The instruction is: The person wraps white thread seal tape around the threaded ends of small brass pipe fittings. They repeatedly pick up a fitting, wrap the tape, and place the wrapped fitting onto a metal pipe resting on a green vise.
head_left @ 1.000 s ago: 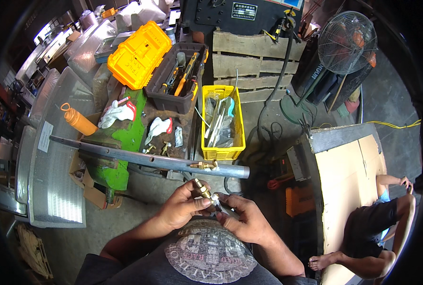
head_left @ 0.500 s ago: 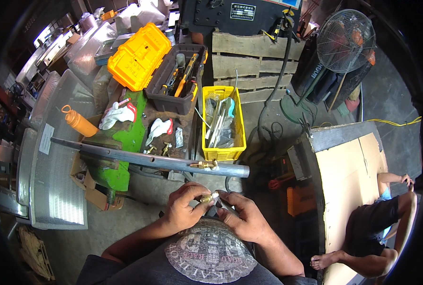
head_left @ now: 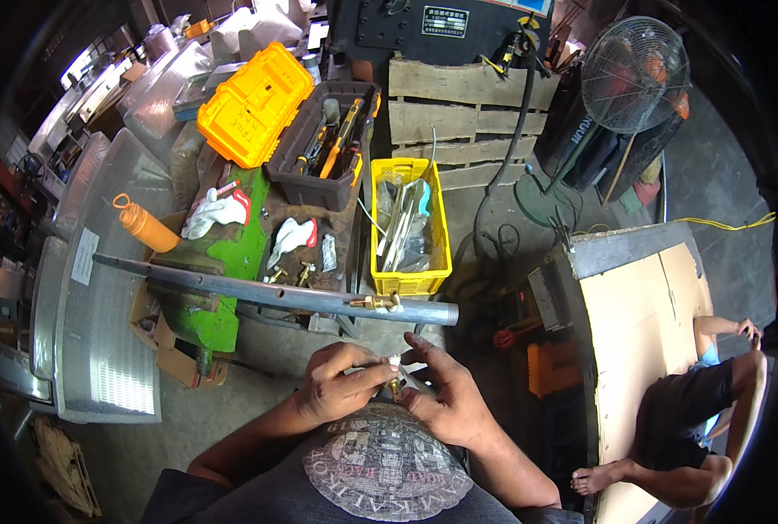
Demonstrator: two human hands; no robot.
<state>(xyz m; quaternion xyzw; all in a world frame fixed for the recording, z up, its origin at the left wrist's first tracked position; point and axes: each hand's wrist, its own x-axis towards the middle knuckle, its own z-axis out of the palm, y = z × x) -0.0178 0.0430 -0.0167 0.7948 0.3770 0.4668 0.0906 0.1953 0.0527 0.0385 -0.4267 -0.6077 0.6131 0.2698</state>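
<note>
Left hand (head_left: 341, 384) and right hand (head_left: 446, 393) meet close together, both pinching a small brass fitting (head_left: 393, 382) between their fingertips; just beyond them lies a long steel pipe (head_left: 275, 293).

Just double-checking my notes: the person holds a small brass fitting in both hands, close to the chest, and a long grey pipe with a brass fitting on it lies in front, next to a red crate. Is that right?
Not quite: the crate is yellow, not red, as the head view shows. The rest stands: the left hand and the right hand hold a small brass fitting by the chest, and the long grey pipe lies in front.
</note>
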